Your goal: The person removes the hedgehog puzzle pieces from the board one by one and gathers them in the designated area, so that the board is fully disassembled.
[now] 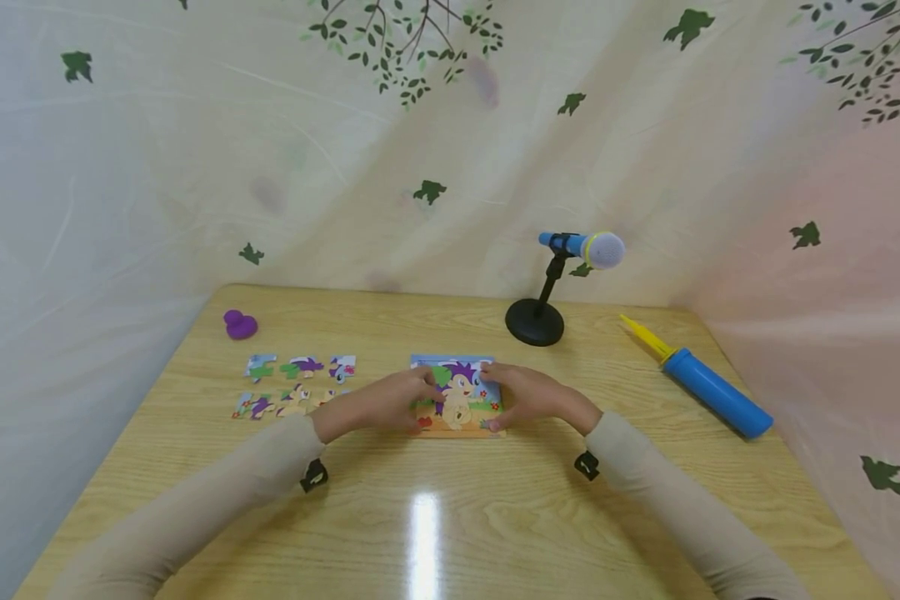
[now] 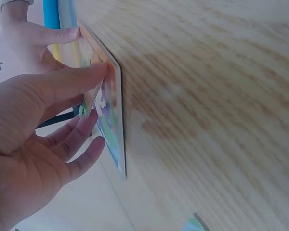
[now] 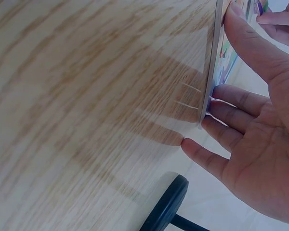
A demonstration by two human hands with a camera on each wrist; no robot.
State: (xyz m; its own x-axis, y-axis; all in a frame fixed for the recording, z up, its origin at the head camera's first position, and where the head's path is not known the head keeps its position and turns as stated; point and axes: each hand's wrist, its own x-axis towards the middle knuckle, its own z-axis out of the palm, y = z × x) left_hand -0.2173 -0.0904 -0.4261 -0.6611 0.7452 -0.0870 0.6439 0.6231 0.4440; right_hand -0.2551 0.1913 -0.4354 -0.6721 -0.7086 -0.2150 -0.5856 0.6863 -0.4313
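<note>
A cartoon jigsaw board [image 1: 457,429] with a purple-haired pony picture lies flat on the table. My left hand [image 1: 401,400] is over its left side, pinching a puzzle piece [image 2: 93,98] between thumb and fingers. That piece stands tilted close over the board, mostly hidden by the fingers. At the right edge, my right hand [image 1: 532,393] touches the board, thumb near the lower corner and fingers, fairly straight, by the upper one. Several loose puzzle pieces [image 1: 305,367] lie in two rows left of the board, partly behind the left forearm.
A toy microphone [image 1: 603,250] on a black stand [image 1: 535,322] is behind the board to the right. A blue and yellow hand pump [image 1: 716,392] lies at the table's right side. A small purple object [image 1: 240,325] sits at the back left corner, before a leaf-print curtain [image 1: 345,167].
</note>
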